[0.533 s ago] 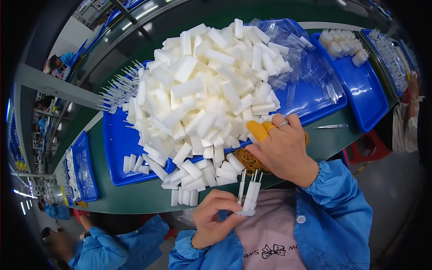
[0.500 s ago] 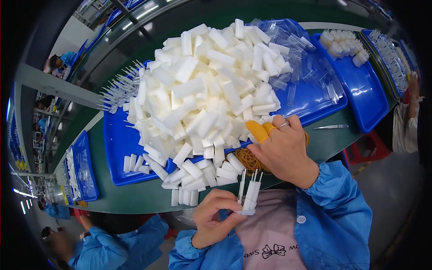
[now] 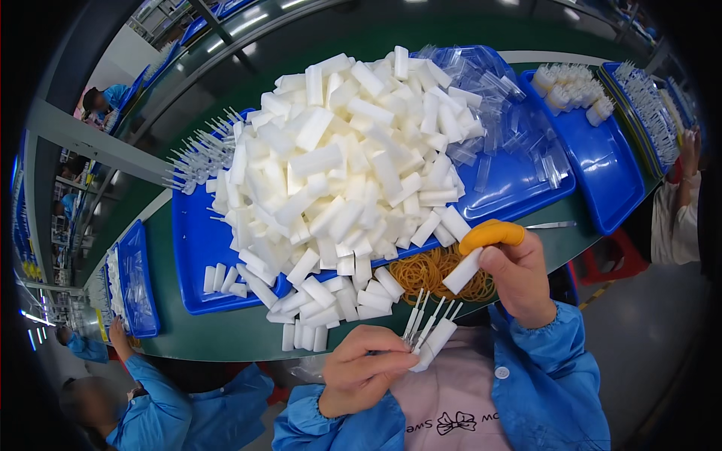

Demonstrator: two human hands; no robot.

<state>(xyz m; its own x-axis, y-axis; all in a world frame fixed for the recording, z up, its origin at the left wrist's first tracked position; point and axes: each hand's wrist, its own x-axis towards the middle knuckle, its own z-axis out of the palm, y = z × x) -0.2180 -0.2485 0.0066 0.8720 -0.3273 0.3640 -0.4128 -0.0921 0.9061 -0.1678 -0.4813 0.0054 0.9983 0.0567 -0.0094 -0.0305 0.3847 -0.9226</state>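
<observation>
Low in front of my body, my left hand (image 3: 367,367) pinches the base of a white pronged plastic part (image 3: 420,329). One white foam block (image 3: 436,344) stands against its prongs, whose thin tips stick up. My right hand (image 3: 520,279), with yellow covers (image 3: 492,234) on its fingers, grips a second white foam block (image 3: 462,272) between thumb and fingers. That block hangs over a heap of brown rubber bands (image 3: 425,272), up and to the right of the pronged part. A large pile of white foam blocks (image 3: 342,161) fills the middle of the bench.
A blue tray (image 3: 519,184) under the pile also carries clear plastic sleeves (image 3: 496,90). More pronged parts (image 3: 203,158) lie at its left. Tweezers (image 3: 553,225) rest right of my right hand. Another blue tray (image 3: 609,173) stands further right. A person in a blue sleeve (image 3: 154,406) sits at left.
My right hand has come away from the pile's edge, rightward and down, with a foam block now in its grip. My left hand has tilted the pronged part to the right.
</observation>
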